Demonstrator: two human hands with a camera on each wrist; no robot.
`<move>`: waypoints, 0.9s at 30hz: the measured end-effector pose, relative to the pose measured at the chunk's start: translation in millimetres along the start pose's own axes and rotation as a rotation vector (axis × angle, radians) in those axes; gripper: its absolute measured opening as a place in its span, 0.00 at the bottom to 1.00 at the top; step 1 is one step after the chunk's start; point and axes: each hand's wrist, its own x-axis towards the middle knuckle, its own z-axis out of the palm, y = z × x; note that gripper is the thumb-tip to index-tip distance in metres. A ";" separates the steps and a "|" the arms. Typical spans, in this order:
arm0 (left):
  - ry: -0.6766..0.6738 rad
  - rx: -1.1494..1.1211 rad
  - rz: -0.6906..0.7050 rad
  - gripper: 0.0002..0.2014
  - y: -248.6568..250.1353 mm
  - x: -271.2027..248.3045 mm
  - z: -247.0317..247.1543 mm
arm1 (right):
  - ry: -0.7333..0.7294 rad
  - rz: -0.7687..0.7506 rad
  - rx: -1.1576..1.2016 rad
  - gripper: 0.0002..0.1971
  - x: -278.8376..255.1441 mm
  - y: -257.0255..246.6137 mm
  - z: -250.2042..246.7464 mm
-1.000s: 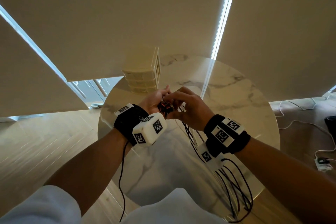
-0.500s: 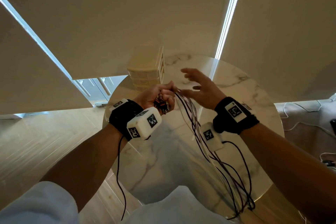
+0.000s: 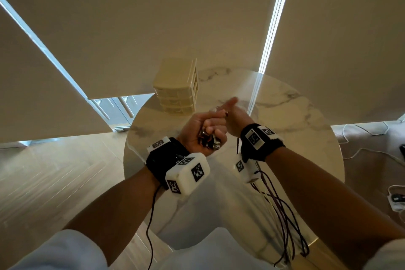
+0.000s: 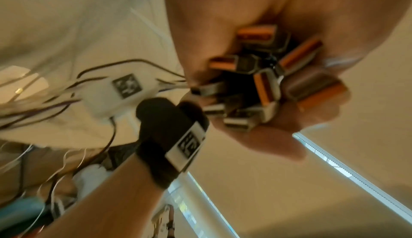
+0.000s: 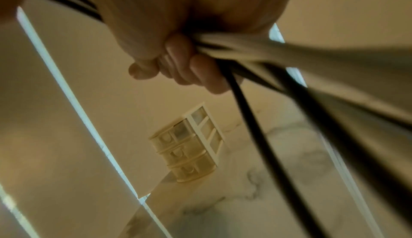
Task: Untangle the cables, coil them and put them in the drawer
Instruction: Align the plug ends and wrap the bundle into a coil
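My left hand (image 3: 203,131) is held above the round marble table (image 3: 295,116) and grips a bunch of USB plugs (image 4: 256,83), metal ends with orange inserts. My right hand (image 3: 235,116) is right behind it, touching it. In the right wrist view its fingers (image 5: 178,65) curl round a bundle of black and pale cables (image 5: 289,60). The cables (image 3: 282,215) hang in long loops from the hands past the table's near right edge. A cream drawer unit (image 3: 177,87) with three shut drawers stands at the back of the table (image 5: 187,150).
Closed roller blinds rise behind the table. White leads (image 3: 361,136) and a power strip (image 3: 396,198) lie on the floor to the right. Wooden floor lies to the left. My white-clad lap is against the table's near edge.
Half a second ago my right hand was spread and apart from the left. It has since come in against the left hand and taken hold of the cables just beyond the plugs.
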 end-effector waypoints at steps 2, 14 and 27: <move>0.075 0.047 0.081 0.20 9.9 1.1 -6.2 | -0.051 0.099 0.089 0.17 -14.4 3.1 3.1; 0.626 0.315 0.351 0.29 38.6 -11.5 -57.9 | -0.338 -0.066 -0.145 0.20 -104.9 33.5 29.6; 0.277 1.190 -0.060 0.09 19.5 -15.4 -9.0 | -0.156 -0.674 -0.130 0.09 -84.6 -20.0 -44.2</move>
